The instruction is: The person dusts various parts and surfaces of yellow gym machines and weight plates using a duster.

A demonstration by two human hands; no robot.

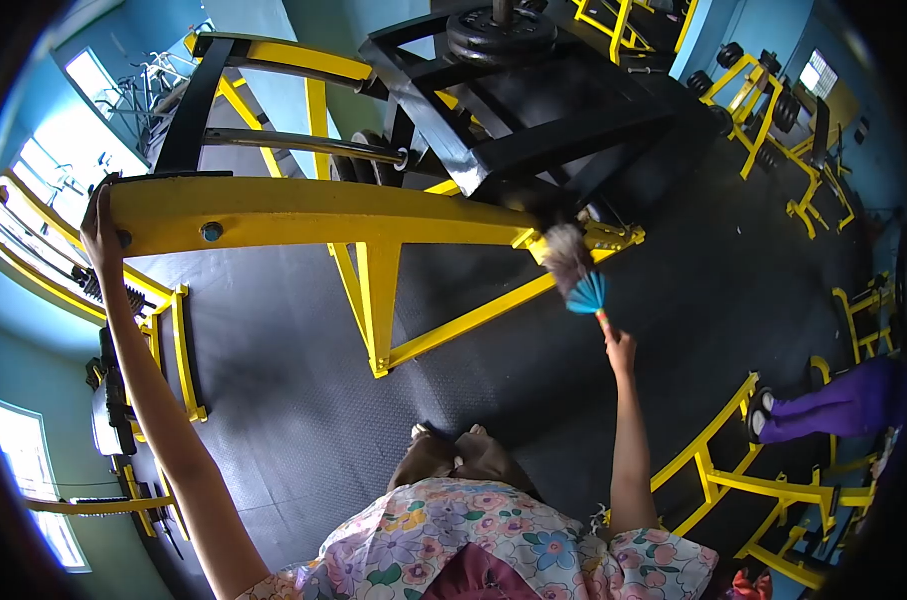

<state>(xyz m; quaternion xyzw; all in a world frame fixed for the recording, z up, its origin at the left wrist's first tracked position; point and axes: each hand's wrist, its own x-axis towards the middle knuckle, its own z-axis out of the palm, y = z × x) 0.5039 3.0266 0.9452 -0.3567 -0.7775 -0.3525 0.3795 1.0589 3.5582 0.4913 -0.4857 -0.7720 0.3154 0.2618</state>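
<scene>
My right hand [622,352] is closed round the handle of a feather duster [586,292] with a blue collar. Its grey-brown feathers, partly blurred, are against or very near the lower right end of a yellow machine frame [314,212]. At the frame's far left end, my left hand [101,235] grips the yellow beam beside a black plate. A black metal sled [564,140] sits above the frame, with a round weight plate [502,38] on its post. A steel guide rod [304,142] runs behind the beam.
Black rubber flooring [274,400] surrounds the machine. A yellow rack with weights [124,290] stands at left. At right, a person in purple trousers [824,405] is near yellow equipment [709,470]. Another yellow weight rack [749,105] is at upper right.
</scene>
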